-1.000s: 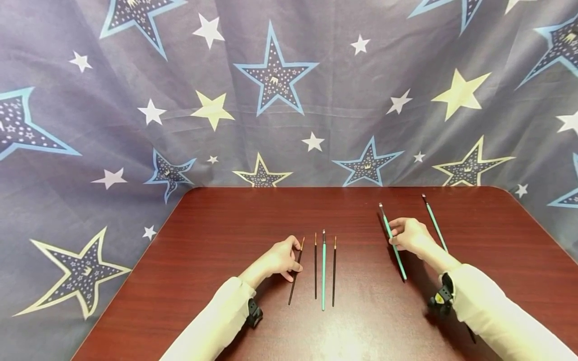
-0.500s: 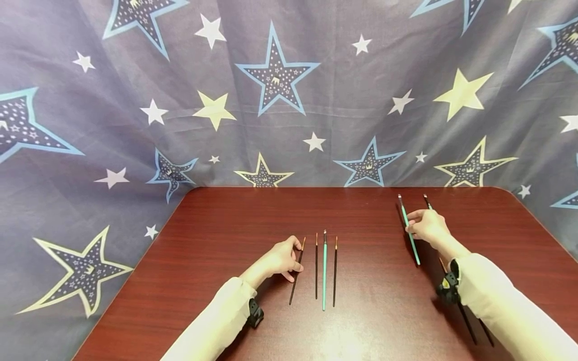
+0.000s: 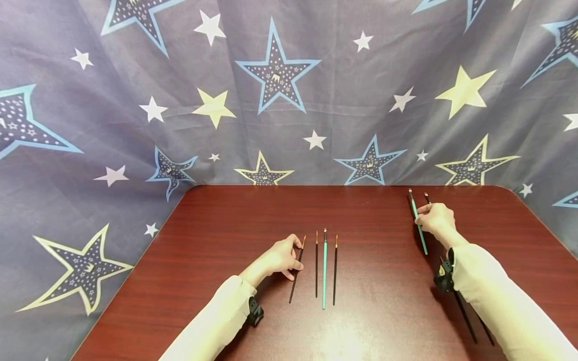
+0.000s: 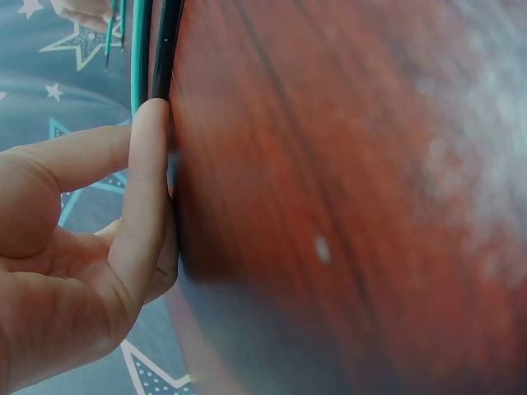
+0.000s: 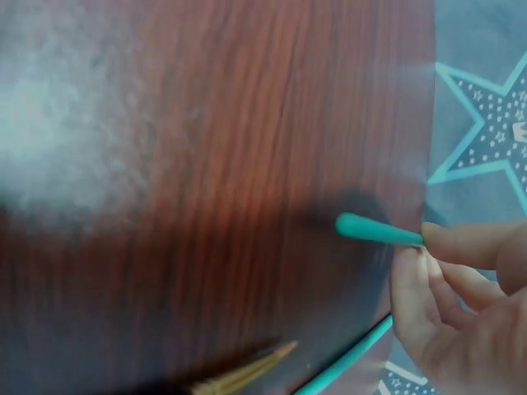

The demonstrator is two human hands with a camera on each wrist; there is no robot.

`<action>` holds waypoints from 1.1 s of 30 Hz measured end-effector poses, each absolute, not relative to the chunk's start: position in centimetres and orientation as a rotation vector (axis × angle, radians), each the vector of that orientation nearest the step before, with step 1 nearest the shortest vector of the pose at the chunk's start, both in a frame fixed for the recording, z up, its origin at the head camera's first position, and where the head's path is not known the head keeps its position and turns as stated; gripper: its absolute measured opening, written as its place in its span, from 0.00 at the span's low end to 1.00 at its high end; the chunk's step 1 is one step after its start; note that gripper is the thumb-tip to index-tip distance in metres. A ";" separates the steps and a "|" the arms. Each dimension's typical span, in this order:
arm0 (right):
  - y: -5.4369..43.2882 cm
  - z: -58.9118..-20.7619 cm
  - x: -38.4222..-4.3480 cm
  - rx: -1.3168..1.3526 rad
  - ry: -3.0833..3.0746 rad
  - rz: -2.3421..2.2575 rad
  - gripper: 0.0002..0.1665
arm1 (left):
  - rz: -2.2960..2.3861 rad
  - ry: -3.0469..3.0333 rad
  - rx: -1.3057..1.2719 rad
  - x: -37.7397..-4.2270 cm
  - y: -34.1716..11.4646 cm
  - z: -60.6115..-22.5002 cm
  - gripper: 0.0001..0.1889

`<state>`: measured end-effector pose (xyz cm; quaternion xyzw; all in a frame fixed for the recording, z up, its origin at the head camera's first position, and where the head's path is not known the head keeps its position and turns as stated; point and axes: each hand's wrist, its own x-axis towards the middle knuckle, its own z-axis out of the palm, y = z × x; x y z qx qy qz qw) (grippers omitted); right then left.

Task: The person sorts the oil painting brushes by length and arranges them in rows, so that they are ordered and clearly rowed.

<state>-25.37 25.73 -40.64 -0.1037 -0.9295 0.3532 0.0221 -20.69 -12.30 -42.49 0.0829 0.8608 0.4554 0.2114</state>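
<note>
In the head view my right hand [image 3: 437, 219] pinches a teal paintbrush [image 3: 420, 234] near the table's far right, bristle end pointing away from me. Its handle end [image 5: 362, 227] sticks out past my fingertips in the right wrist view. My left hand [image 3: 281, 257] holds a thin black paintbrush [image 3: 294, 288] between thumb and fingertips at the table's middle; the brush leans slightly. To its right stand in a row a black paintbrush [image 3: 316, 271], a teal paintbrush [image 3: 324, 276] and another black paintbrush [image 3: 335, 276].
Just right of the held teal brush another teal paintbrush [image 3: 426, 197] lies mostly hidden behind my right hand. Two dark paintbrushes [image 3: 465, 317] lie partly under my right forearm. The brown table [image 3: 217, 220] ends at a starry grey cloth [image 3: 289, 135].
My right hand has carried the teal paintbrush right and farther away, close to the other teal paintbrush. The left hand has stayed in place.
</note>
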 end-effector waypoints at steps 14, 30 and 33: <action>27.1 -41.1 -25.9 -0.390 -2.856 0.904 0.17 | 1.260 2.384 0.235 -20.7 -12.4 -42.5 0.24; 27.4 -41.6 -25.8 -0.378 -2.795 0.870 0.16 | 1.255 2.386 0.219 -20.6 -12.3 -42.2 0.24; 27.4 -41.7 -25.8 -0.389 -2.802 0.865 0.17 | 1.256 2.387 0.222 -20.6 -12.3 -42.2 0.24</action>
